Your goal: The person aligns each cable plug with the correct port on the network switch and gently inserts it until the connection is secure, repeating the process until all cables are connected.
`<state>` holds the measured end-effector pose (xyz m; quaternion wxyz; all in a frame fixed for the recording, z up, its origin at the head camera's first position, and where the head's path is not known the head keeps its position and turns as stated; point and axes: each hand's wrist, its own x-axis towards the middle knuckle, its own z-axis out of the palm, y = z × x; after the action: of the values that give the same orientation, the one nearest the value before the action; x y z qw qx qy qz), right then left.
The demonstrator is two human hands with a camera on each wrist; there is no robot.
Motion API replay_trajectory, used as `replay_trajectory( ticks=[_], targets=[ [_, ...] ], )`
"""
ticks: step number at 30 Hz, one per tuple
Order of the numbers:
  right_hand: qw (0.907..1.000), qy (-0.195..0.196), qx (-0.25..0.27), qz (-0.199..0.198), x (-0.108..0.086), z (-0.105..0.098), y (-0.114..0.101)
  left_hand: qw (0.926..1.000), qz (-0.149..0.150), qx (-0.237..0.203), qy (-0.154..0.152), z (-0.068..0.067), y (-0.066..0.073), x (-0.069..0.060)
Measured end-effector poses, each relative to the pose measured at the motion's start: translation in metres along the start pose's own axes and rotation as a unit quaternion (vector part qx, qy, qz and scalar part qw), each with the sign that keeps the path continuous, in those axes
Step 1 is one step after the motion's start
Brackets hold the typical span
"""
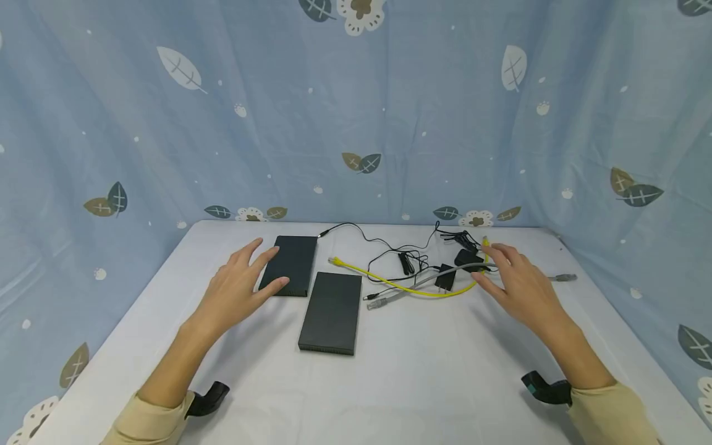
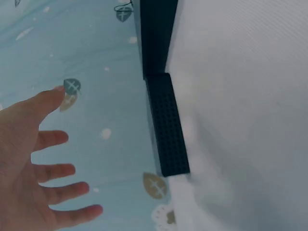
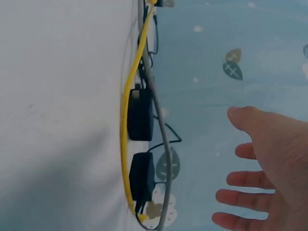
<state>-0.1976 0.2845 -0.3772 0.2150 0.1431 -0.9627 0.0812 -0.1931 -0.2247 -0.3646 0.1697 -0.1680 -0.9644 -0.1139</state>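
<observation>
Left hand [image 1: 236, 287] and right hand [image 1: 523, 287] raised and well apart, near mirror images
Both forearms slant forward and inward, the left forearm [image 1: 173, 363] from the lower left, the right forearm [image 1: 581, 357] from the lower right, with the wrists close to straight; each thumb stands away from its fingers and points inward, and in the wrist views the four fingers of each hand are extended, relaxed, with gaps between them

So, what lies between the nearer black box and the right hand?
Between them, the head view shows the yellow Ethernet cable, the grey Ethernet cable, thin black leads and two black power adapters.
</observation>
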Motion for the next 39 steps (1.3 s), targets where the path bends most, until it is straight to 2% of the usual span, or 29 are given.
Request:
replay_trajectory(
  ticks=[7, 12, 17, 23, 27, 34, 39],
  targets=[
    [0.9993, 0.029, 0.017, -0.019, 0.009, -0.004, -0.013, 0.9993, 0.025, -0.025, 0.013, -0.002, 0.016, 0.008],
    [0.9992, 0.019, 0.023, -0.026, 0.017, -0.003, -0.025, 0.9984, 0.04, -0.038, 0.013, 0.001, 0.028, 0.013],
    [0.9991, 0.012, 0.022, -0.034, 0.024, 0.002, -0.038, 0.9971, 0.056, -0.051, 0.0, 0.009, 0.037, 0.013],
    [0.9978, 0.0, 0.034, -0.058, 0.034, 0.011, -0.056, 0.995, 0.076, -0.056, -0.033, 0.018, 0.047, 0.011],
    [0.9966, 0.0, 0.044, -0.069, 0.038, 0.018, -0.067, 0.992, 0.088, -0.061, -0.067, 0.022, 0.055, 0.008],
    [0.9936, -0.014, 0.058, -0.096, 0.046, 0.029, -0.084, 0.9841, 0.099, -0.075, -0.127, 0.027, 0.068, 0.004],
    [0.99, -0.034, 0.075, -0.115, 0.05, 0.038, -0.097, 0.9787, 0.1, -0.083, -0.159, 0.029, 0.072, 0.002]
  ],
)
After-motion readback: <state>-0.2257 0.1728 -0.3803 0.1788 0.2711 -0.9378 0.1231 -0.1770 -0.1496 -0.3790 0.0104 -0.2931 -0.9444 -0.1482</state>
